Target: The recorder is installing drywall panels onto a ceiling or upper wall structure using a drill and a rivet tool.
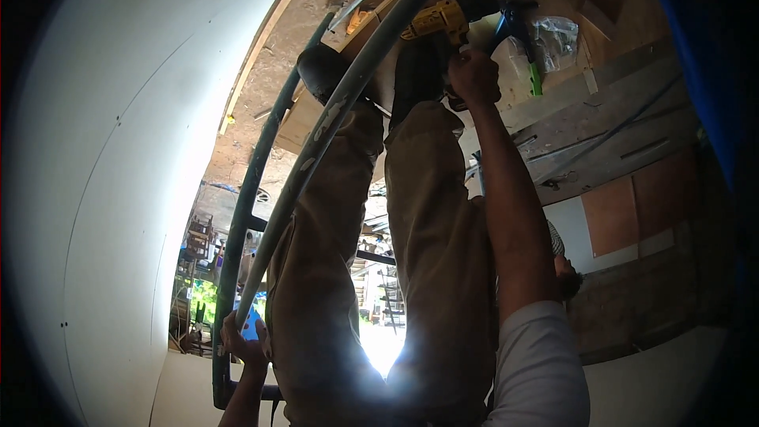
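Note:
My right hand (475, 77) is closed around the handle of a yellow and black cordless drill (439, 19), up beside my dark boot (417, 71). A dark blue tool (514, 25) lies just right of the drill; its kind I cannot make out. Next to it are a clear plastic bag (555, 41) and a slim bright-green piece (535, 79). Low on the left, my left hand (248, 338) is wrapped around a worn green metal tube (273, 237), part of a frame that runs up past my legs. Its fingertips are partly hidden.
A large white panel (118, 150) fills the left side. Wooden boards (545, 99) lie under and beyond my feet, with dirt floor (277, 55) around them. Another person (564, 269) is partly visible at right behind my arm. A blue sheet (704, 95) hangs at the far right.

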`<state>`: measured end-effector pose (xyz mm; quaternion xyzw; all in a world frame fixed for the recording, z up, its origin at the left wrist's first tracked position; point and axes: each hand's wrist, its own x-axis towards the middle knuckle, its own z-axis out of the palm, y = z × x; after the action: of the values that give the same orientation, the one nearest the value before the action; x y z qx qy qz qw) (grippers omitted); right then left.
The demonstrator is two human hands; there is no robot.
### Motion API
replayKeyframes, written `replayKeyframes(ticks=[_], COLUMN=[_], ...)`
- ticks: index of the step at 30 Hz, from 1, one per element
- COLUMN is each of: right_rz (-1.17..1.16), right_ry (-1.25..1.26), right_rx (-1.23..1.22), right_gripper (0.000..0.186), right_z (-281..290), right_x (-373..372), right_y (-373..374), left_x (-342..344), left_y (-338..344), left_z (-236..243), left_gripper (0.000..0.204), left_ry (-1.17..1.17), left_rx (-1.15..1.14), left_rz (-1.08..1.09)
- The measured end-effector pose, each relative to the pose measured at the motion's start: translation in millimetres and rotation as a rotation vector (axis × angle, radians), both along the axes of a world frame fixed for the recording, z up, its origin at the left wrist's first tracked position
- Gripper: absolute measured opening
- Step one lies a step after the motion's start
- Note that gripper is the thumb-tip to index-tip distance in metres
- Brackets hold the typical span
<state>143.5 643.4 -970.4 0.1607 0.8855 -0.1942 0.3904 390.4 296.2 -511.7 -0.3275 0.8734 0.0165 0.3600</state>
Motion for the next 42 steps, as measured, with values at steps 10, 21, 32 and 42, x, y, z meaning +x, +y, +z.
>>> replayKeyframes(ticks=[10,21,32,42], right_rz=[0.406,0.617,0.369,0.487], right_ry=[0.144,0.093,0.457,0.444], right_rx=[0.437,0.293,0.267,-0.533], right_gripper=[0.035,0.037,0.025,0.027], right_z=[-34,7,145,447], right_x=[-38,-39,-46,-35], right_y=[112,120,122,-27], left_x=[4,-5,-29,-240], left_y=[-2,0,2,101], left_z=[2,-1,-9,-40], left_gripper=[0.041,0.045,0.068,0.081], left_ry=[0.044,0.012,0.353,0.642], left_rx=[0.003,0.030,0.443,1.662], left_rz=[-0.001,-0.002,0.217,0.457])
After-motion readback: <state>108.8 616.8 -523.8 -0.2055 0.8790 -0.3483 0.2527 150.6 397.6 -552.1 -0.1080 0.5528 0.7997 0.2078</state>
